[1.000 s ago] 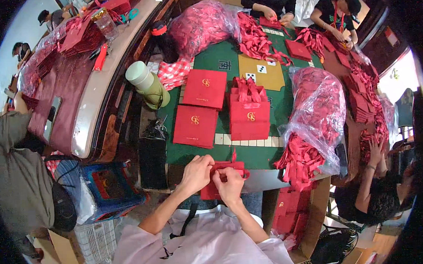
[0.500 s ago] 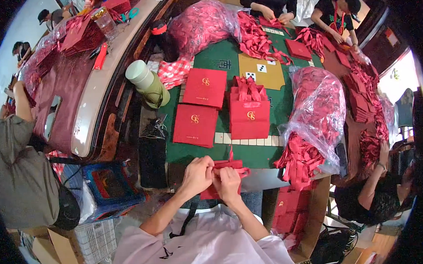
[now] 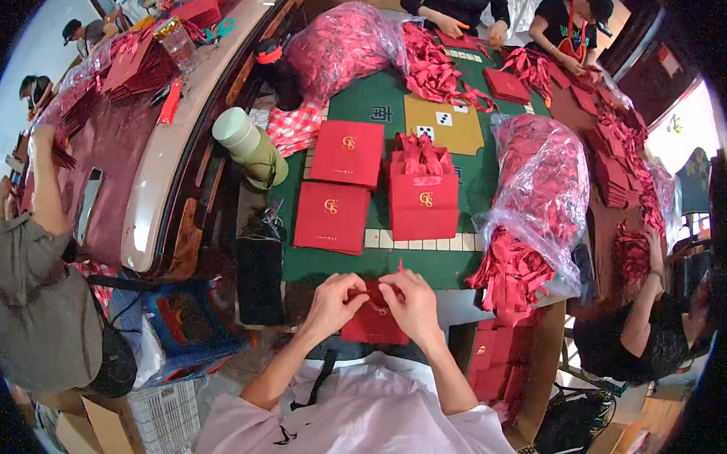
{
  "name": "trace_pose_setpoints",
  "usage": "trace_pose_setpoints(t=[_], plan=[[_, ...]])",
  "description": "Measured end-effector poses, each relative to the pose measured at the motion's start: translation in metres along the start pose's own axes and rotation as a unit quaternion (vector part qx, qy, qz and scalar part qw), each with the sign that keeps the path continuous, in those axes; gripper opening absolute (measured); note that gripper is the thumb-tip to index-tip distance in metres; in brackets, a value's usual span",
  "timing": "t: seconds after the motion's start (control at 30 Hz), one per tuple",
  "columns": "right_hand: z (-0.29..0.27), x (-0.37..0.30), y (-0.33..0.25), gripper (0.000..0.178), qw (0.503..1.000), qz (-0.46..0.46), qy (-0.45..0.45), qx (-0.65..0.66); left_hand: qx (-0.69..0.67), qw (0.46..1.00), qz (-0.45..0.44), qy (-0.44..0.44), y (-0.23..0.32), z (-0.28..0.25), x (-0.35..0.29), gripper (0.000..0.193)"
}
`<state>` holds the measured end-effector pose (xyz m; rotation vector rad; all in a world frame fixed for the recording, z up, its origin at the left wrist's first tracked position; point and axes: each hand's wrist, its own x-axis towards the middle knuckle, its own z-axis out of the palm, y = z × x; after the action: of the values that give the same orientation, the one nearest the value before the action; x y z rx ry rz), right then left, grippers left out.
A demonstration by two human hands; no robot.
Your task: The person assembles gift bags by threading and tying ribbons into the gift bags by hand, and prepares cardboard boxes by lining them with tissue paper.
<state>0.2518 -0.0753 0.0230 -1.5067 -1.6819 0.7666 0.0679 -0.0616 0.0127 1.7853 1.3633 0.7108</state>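
Note:
My left hand and my right hand are both closed on a flat red paper bag held over my lap at the near edge of the green table. My fingers pinch a red ribbon handle at the bag's top edge. Just beyond my hands, a stack of red gift bags with red handles stands on the table. Two flat stacks of red bags lie to its left.
A clear plastic sack of red ribbons sits at the right, another at the far end. A green flask with a white cap lies left of the stacks. Other people work at the left, the far side and the right.
My hands have shifted slightly on the bag, working the ribbon at its top edge. The person at the left has raised an arm toward the long table.

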Motion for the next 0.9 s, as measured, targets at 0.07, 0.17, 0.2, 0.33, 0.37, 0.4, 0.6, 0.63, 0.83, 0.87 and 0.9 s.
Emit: trace_pose_setpoints(t=[0.07, 0.17, 0.2, 0.33, 0.37, 0.4, 0.6, 0.63, 0.83, 0.87, 0.9], plan=[[-0.003, 0.004, 0.005, 0.011, 0.995, -0.031, -0.052, -0.077, 0.017, 0.998, 0.061, -0.015, 0.005, -0.002, -0.002, 0.015], [-0.004, 0.012, 0.018, 0.010, 0.985, -0.015, -0.169, -0.026, 0.030, 0.989, 0.144, 0.011, 0.004, 0.002, -0.002, 0.013], [-0.005, 0.015, 0.018, 0.010, 0.985, -0.016, -0.170, -0.026, 0.040, 0.986, 0.159, 0.009, 0.005, 0.003, -0.003, 0.012], [-0.003, 0.019, 0.028, 0.010, 0.976, 0.037, -0.208, 0.060, 0.055, 0.983, 0.178, 0.010, 0.007, 0.005, -0.005, 0.010], [0.000, 0.019, 0.035, 0.010, 0.970, 0.053, -0.213, 0.105, 0.065, 0.981, 0.182, 0.004, 0.007, 0.004, -0.005, 0.010], [0.003, 0.017, 0.040, 0.010, 0.970, 0.054, -0.212, 0.104, 0.075, 0.980, 0.187, -0.003, 0.006, 0.005, -0.006, 0.009], [0.024, 0.013, 0.051, 0.014, 0.975, 0.084, -0.155, 0.133, 0.093, 0.983, 0.159, 0.009, 0.005, 0.008, -0.002, 0.012], [0.026, 0.016, 0.053, 0.020, 0.978, 0.118, -0.111, 0.128, 0.093, 0.983, 0.160, 0.009, 0.006, 0.008, -0.002, 0.012], [0.014, 0.026, 0.057, 0.023, 0.995, 0.095, 0.032, 0.021, -0.002, 1.000, 0.028, 0.007, -0.013, 0.013, 0.002, 0.014], [0.011, 0.024, 0.061, 0.023, 0.997, 0.055, 0.052, -0.024, -0.009, 0.999, 0.022, 0.022, -0.026, 0.019, 0.003, 0.015], [0.005, 0.022, 0.061, 0.023, 0.997, 0.056, 0.051, -0.024, -0.010, 0.999, 0.022, 0.021, -0.026, 0.019, 0.004, 0.015]])
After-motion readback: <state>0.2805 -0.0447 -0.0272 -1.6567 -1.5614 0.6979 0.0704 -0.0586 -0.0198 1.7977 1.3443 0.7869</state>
